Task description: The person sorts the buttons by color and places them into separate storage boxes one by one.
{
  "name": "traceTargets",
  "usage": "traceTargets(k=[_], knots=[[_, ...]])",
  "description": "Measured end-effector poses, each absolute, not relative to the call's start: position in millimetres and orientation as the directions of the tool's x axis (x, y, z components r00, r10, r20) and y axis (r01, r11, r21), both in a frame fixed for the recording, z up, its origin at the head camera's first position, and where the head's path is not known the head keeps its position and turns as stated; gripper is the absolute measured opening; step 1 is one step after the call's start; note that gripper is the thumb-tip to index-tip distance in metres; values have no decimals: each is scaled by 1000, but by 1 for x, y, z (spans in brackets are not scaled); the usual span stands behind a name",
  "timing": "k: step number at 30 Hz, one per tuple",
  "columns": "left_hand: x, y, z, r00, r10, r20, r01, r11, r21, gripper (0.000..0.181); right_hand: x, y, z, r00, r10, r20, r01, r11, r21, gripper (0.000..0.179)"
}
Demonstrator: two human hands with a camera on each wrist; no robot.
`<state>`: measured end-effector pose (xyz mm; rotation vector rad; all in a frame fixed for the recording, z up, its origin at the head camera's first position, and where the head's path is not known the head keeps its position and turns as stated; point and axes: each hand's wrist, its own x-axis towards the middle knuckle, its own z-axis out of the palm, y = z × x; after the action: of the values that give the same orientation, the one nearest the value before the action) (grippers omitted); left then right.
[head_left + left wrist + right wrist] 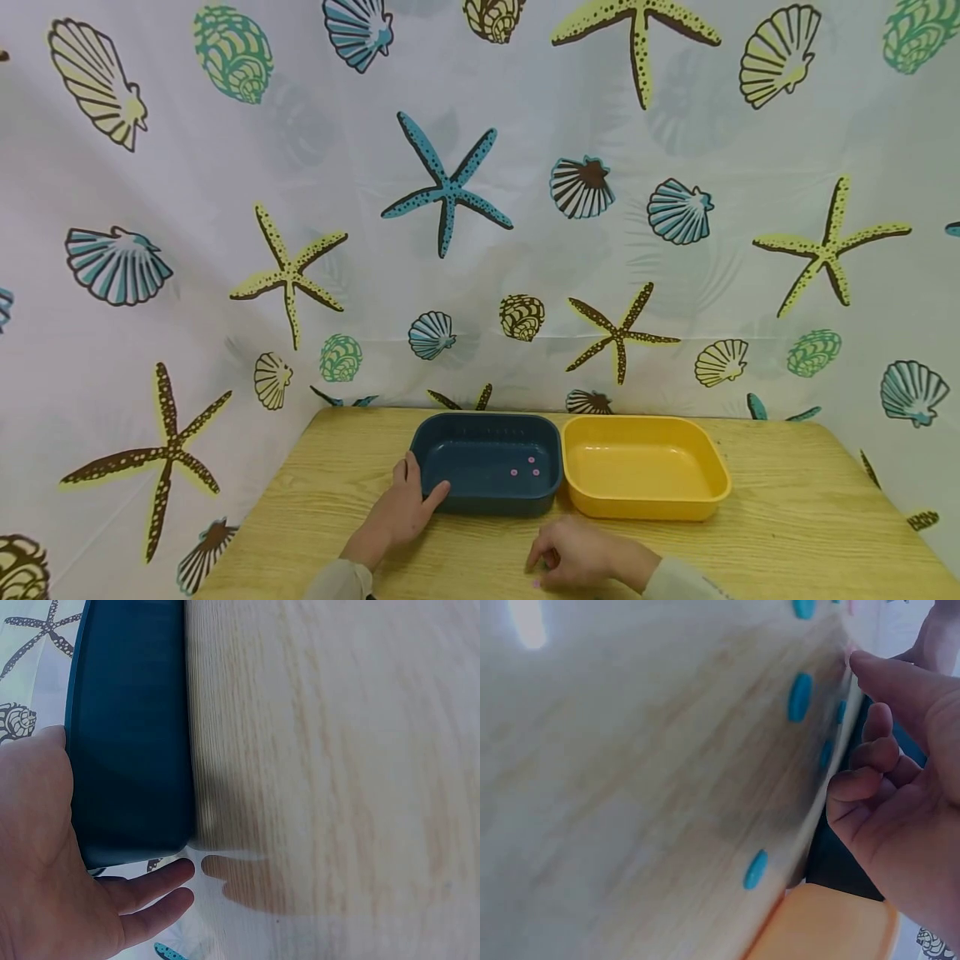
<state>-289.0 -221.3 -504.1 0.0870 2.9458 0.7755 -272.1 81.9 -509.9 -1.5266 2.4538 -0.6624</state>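
The dark blue bin [487, 505] stands on the table with several small pink buttons [532, 460] inside. My left hand [405, 506] rests at its left end, fingers over the rim and thumb along the front edge; in the left wrist view, this hand [45, 855] lies against the bin's wall. In front of the bins, my right hand [573, 550] is low over the table, fingers curled, its fingertips at a small pink button [536, 583]. The right wrist view shows the right hand [907, 765] with a fingertip against something pink; the opposing fingertip is hidden.
A yellow bin [645, 508] stands against the dark blue bin's right side. Several small blue pieces [799, 697] lie on the wooden table [810, 533] by my right hand. A curtain [510, 275] with shells and starfish hangs behind and at both sides.
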Motion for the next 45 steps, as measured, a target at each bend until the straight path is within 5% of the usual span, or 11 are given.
traceTargets(k=[45], knots=[[-291,-222,-508,-995,70,-70,27,869,493,99,-275,76,-510,-449,-893,26,-783,380,-493,5]])
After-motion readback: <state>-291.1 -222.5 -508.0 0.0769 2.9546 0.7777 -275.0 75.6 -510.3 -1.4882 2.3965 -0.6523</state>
